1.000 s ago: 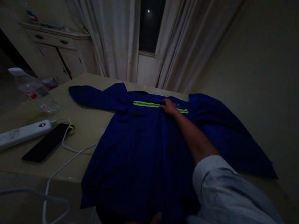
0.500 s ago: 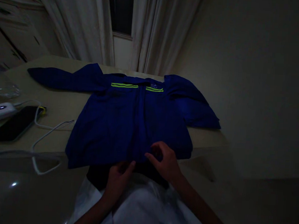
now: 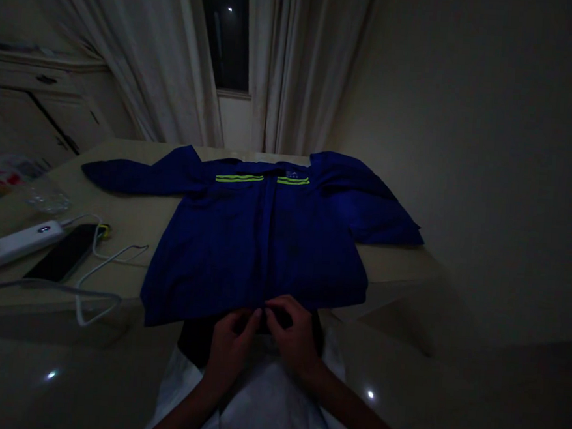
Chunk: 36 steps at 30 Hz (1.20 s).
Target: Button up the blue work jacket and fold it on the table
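Observation:
A dark blue jacket [image 3: 215,242] with yellow-green chest stripes lies spread front side up on the table [image 3: 123,219]. Its left-hand sleeve stretches out sideways, while the other is bent down along the right. At the bottom of the front placket, my left hand [image 3: 231,341] pinches the jacket's hem. My right hand [image 3: 294,336] meets it there, thumb and fingers closed on the hem at the same spot. The fingertips of both hands nearly touch. Whatever small part of the placket is between them is too dark to make out.
Left on the table are a white power strip [image 3: 16,248], a black phone [image 3: 65,251], a white cable [image 3: 93,276] and clear crumpled plastic [image 3: 47,198]. Curtains [image 3: 301,65] hang behind, with a cabinet [image 3: 39,106] at the far left. A wall [image 3: 466,155] rises on the right.
My right hand has moved left and down to the placket's bottom, beside my left hand, and closed on the hem. The view has shifted slightly, showing more of the left side.

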Each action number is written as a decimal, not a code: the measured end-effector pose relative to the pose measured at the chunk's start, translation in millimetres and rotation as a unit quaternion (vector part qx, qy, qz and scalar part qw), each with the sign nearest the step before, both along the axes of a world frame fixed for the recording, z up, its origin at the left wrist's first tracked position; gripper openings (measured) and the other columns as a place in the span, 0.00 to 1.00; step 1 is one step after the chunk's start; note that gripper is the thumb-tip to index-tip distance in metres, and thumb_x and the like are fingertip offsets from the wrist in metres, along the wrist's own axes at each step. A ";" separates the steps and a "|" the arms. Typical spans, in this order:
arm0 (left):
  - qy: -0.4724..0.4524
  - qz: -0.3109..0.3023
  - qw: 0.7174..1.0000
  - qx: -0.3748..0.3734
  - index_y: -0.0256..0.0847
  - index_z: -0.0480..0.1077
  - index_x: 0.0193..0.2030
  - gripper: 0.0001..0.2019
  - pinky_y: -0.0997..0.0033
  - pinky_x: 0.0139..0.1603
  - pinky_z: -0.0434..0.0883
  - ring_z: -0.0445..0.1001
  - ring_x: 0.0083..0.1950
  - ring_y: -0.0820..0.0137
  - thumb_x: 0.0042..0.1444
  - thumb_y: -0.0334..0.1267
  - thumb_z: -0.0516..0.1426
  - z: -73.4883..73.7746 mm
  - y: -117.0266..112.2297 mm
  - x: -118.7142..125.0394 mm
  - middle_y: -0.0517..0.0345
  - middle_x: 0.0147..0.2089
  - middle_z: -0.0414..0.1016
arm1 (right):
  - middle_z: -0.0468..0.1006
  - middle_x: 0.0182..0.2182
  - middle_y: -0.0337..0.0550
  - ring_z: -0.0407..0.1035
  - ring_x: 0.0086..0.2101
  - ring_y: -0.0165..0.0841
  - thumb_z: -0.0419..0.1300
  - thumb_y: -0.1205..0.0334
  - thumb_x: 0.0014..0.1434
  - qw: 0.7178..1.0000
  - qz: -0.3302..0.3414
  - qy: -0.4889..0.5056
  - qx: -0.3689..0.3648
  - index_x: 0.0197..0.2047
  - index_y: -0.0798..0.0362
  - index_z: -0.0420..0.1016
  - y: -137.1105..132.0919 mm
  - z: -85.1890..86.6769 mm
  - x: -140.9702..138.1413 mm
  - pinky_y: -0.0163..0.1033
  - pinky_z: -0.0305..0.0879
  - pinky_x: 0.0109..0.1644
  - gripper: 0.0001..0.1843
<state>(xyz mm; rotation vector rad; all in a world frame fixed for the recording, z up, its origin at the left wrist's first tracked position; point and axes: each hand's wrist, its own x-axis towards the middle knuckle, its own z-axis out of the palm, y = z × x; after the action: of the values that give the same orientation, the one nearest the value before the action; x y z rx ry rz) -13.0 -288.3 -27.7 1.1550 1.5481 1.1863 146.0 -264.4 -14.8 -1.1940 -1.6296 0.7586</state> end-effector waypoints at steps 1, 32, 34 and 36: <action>-0.005 -0.001 1.000 0.000 0.38 0.83 0.35 0.23 0.65 0.39 0.76 0.82 0.36 0.58 0.56 0.60 0.64 1.0 0.5 1.1 0.48 0.34 0.85 | 0.84 0.38 0.42 0.77 0.39 0.34 0.65 0.67 0.62 1.000 0.001 0.004 -0.003 0.43 0.49 0.84 -0.1 0.3 -0.8 0.37 0.71 0.44 0.07; -0.150 0.007 0.985 -0.080 0.35 0.79 0.28 0.27 0.75 0.24 0.64 0.68 0.24 0.72 0.47 0.63 0.67 12.6 5.9 10.9 0.53 0.25 0.77 | 0.84 0.36 0.43 0.77 0.37 0.34 0.65 0.64 0.62 0.999 0.014 0.045 0.003 0.40 0.50 0.84 4.3 -9.5 6.2 0.39 0.70 0.42 0.05; -0.148 0.003 0.986 -0.076 0.35 0.79 0.27 0.27 0.75 0.24 0.63 0.67 0.23 0.72 0.47 0.63 0.67 10.5 6.8 10.4 0.54 0.24 0.76 | 0.84 0.36 0.42 0.77 0.38 0.35 0.65 0.65 0.62 0.999 0.018 0.020 0.031 0.40 0.49 0.84 4.8 -8.9 6.7 0.41 0.70 0.45 0.05; -0.151 0.002 0.986 -0.073 0.35 0.79 0.26 0.27 0.75 0.24 0.63 0.67 0.23 0.73 0.46 0.63 0.68 8.9 7.8 9.5 0.54 0.23 0.76 | 0.84 0.36 0.41 0.78 0.38 0.35 0.66 0.66 0.62 0.998 0.021 -0.004 0.053 0.40 0.48 0.84 5.2 -7.7 7.3 0.42 0.69 0.47 0.05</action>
<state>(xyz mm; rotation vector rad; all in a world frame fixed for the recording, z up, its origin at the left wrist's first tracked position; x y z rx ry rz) -3.5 -280.5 -18.8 0.8340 1.3807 1.1701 153.3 -259.2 -22.5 -1.0913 -1.6848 0.6872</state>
